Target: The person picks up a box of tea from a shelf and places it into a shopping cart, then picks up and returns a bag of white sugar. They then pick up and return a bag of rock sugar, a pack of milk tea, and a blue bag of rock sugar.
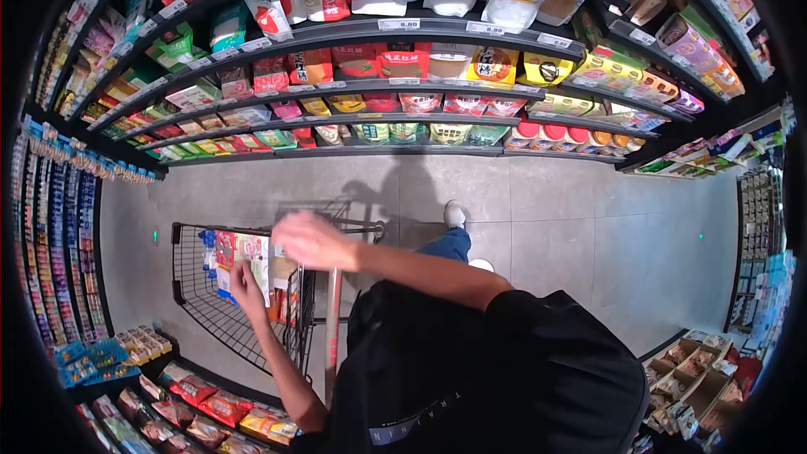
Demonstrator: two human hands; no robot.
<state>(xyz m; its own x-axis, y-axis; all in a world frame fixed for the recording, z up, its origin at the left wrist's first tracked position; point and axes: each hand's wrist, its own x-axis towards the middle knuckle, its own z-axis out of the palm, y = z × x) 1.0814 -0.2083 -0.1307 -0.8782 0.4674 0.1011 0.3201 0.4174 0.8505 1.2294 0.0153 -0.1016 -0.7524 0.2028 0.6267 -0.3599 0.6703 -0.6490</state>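
My left hand is over the black wire shopping cart, in front of a red-and-white package. Its fingers look bent together. Whether it grips that package or something smaller is hidden. My right hand reaches across my body above the cart's handle end, beside the package. Motion smears its fingers, so I cannot see whether they hold anything. Inside the cart, blue packaging shows at the far side, and an orange-brown pack lies near my left wrist.
Shelves of bagged sugar and other packets curve along the front. Grey floor tiles lie between them and me. Hanging goods line the left side. Boxed goods stand at lower right, and bagged goods at lower left.
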